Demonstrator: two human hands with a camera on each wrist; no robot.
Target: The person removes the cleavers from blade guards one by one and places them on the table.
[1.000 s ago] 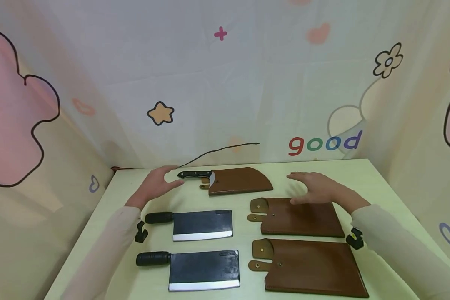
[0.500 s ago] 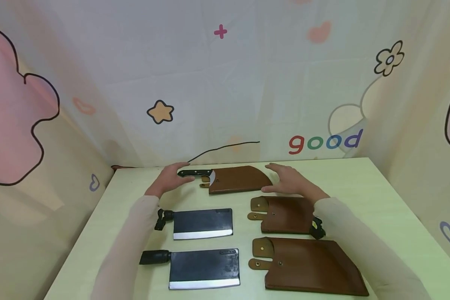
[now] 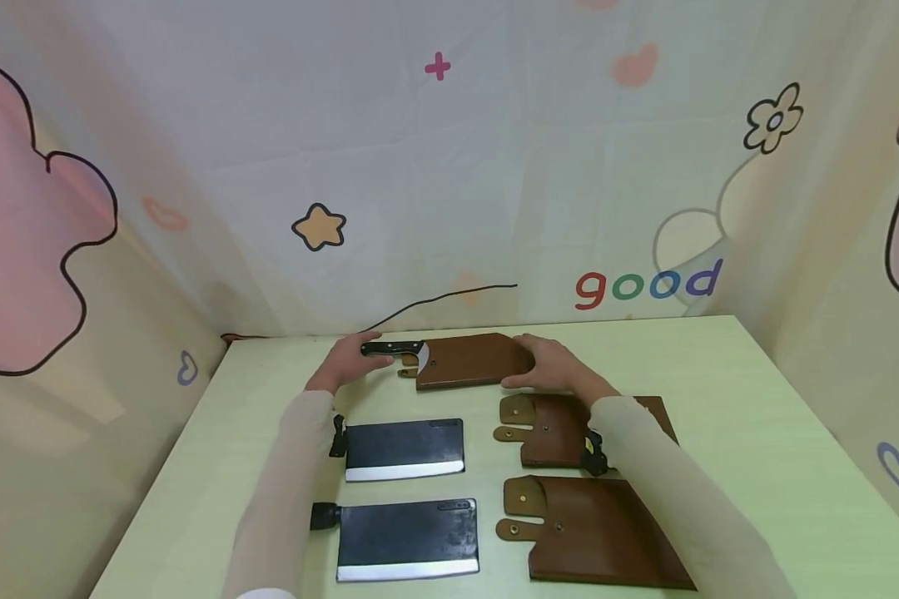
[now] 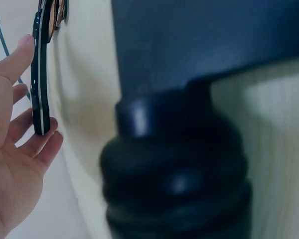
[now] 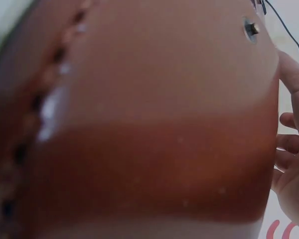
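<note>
A kitchen knife (image 3: 393, 348) lies at the back of the table, its blade inside a brown leather sheath (image 3: 468, 362). My left hand (image 3: 342, 362) holds the end of its black riveted handle. In the left wrist view the thumb is on one side of that handle (image 4: 40, 74), with fingers curled around its butt. At the sheath's rounded tip is my right hand (image 3: 558, 364), gripping it between thumb and fingers. The right wrist view shows a brown leather sheath (image 5: 164, 99) very close, with the right hand (image 5: 296, 174) partly hidden behind its edge.
Two bare cleavers (image 3: 404, 449) lie one nearer than the other, left of centre; my left forearm covers their handles. On the right lie two more leather sheaths (image 3: 584, 524), partly under my right forearm. A patterned curtain (image 3: 389, 166) stands behind the table.
Both hands have moved inward: the left one rightward onto the knife handle, the right one leftward onto the sheath tip. The cleavers and nearer sheaths have stayed in place.
</note>
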